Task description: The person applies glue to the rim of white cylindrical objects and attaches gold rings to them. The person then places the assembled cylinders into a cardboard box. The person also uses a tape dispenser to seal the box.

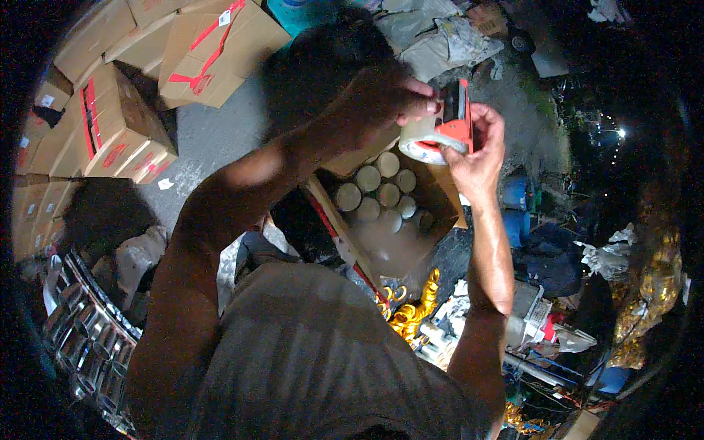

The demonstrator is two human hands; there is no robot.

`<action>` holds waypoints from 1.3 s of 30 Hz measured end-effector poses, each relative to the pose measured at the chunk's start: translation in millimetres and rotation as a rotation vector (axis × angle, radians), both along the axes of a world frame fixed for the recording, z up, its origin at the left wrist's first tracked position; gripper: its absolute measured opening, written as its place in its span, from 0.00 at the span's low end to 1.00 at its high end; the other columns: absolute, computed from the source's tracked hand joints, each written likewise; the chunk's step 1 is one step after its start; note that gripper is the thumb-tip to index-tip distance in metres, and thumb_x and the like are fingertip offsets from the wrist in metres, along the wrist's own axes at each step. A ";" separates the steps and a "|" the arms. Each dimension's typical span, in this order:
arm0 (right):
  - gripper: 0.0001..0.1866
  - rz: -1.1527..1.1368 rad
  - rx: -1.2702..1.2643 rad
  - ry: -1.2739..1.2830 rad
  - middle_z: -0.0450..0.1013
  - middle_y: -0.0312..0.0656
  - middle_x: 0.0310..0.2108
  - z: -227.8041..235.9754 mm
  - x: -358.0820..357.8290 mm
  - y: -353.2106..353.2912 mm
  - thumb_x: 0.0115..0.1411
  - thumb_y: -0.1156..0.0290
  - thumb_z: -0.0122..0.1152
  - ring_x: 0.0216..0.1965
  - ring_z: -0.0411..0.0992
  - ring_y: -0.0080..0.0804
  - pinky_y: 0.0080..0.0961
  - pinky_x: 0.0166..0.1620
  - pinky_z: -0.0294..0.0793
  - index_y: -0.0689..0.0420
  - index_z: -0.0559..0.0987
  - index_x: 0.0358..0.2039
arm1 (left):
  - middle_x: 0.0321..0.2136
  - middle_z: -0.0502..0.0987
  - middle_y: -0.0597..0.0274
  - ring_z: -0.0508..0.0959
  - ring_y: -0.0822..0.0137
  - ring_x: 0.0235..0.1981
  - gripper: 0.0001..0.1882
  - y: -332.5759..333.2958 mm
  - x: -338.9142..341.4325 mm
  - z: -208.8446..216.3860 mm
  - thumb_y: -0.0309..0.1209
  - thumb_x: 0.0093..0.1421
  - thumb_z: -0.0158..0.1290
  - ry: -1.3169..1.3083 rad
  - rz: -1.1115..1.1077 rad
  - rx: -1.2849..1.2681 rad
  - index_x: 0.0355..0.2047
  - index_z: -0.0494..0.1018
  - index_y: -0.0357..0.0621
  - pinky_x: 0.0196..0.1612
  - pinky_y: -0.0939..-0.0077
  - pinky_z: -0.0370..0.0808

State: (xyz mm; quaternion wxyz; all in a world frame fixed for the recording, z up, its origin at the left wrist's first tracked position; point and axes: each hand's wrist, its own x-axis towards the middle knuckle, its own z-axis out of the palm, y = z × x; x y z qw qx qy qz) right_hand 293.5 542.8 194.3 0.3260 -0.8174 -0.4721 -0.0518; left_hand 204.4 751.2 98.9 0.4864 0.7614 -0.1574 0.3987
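Upper centre of frame: tape dispenser (pixel 444 128), red, roll facing left, gripped between both hands. Right hand (pixel 480 147) wraps the handle; left hand (pixel 385 103) fingers pinch the roll's front. Open carton (pixel 440 194) of round lids directly below.

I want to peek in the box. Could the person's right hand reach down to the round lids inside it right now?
Probably not yet: the right hand is busy gripping the red tape dispenser above the open cardboard box. Nothing covers the round lids, though.
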 end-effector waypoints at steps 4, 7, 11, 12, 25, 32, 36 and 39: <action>0.40 0.095 0.212 0.145 0.73 0.43 0.51 -16.2 2.4 -6.1 0.45 0.84 0.75 0.52 0.75 0.34 0.32 0.58 0.74 0.60 0.65 0.58 | 0.35 0.84 0.53 0.84 0.64 0.31 0.07 -14.6 -19.5 28.6 0.29 0.57 0.65 0.219 -0.121 -0.468 0.36 0.82 0.40 0.34 0.69 0.81; 0.44 0.160 0.323 0.273 0.72 0.41 0.52 -23.7 9.5 -8.2 0.46 0.79 0.81 0.53 0.73 0.32 0.32 0.58 0.74 0.59 0.63 0.60 | 0.33 0.84 0.52 0.84 0.65 0.32 0.09 -24.1 -29.2 40.9 0.30 0.57 0.65 0.363 -0.146 -0.701 0.32 0.82 0.36 0.36 0.70 0.81; 0.47 0.191 0.531 0.650 0.74 0.46 0.55 -37.6 15.3 -17.4 0.46 0.76 0.83 0.54 0.76 0.36 0.34 0.57 0.77 0.61 0.65 0.64 | 0.30 0.83 0.52 0.84 0.63 0.34 0.12 -36.9 -34.0 52.6 0.33 0.57 0.66 0.259 -0.084 -0.656 0.32 0.81 0.35 0.38 0.66 0.80; 0.46 0.203 0.604 0.806 0.75 0.46 0.54 -40.3 12.5 -17.0 0.45 0.77 0.83 0.52 0.77 0.37 0.34 0.56 0.78 0.62 0.65 0.63 | 0.28 0.82 0.52 0.84 0.61 0.34 0.13 -38.1 -34.0 56.9 0.34 0.56 0.66 0.244 -0.055 -0.628 0.32 0.80 0.35 0.39 0.64 0.79; 0.38 -0.003 0.394 0.301 0.72 0.41 0.51 -31.3 -20.3 -7.1 0.48 0.88 0.70 0.54 0.73 0.30 0.30 0.59 0.72 0.61 0.65 0.59 | 0.38 0.76 0.49 0.78 0.47 0.42 0.25 -57.9 -27.7 57.8 0.38 0.46 0.69 0.115 0.384 -0.073 0.41 0.76 0.38 0.45 0.52 0.74; 0.38 -0.032 0.480 0.196 0.72 0.42 0.50 -37.2 -26.0 -13.7 0.47 0.89 0.69 0.51 0.73 0.29 0.30 0.57 0.73 0.60 0.63 0.58 | 0.37 0.76 0.53 0.76 0.48 0.41 0.19 -71.7 -31.1 49.7 0.35 0.47 0.67 0.026 0.542 0.015 0.37 0.76 0.43 0.46 0.52 0.74; 0.37 -0.098 0.335 0.065 0.72 0.43 0.50 -32.4 -28.6 -17.4 0.48 0.86 0.72 0.52 0.73 0.31 0.31 0.57 0.75 0.61 0.67 0.58 | 0.31 0.77 0.52 0.79 0.48 0.36 0.10 -62.8 -26.6 41.4 0.31 0.49 0.64 0.133 0.477 0.157 0.31 0.77 0.43 0.42 0.52 0.76; 0.36 -0.122 0.130 -0.167 0.74 0.51 0.47 -17.8 -47.6 -10.7 0.48 0.82 0.73 0.49 0.75 0.42 0.36 0.52 0.77 0.64 0.70 0.58 | 0.27 0.77 0.50 0.80 0.47 0.31 0.04 -56.6 -28.6 21.9 0.28 0.52 0.61 0.248 0.495 0.099 0.27 0.77 0.43 0.38 0.53 0.78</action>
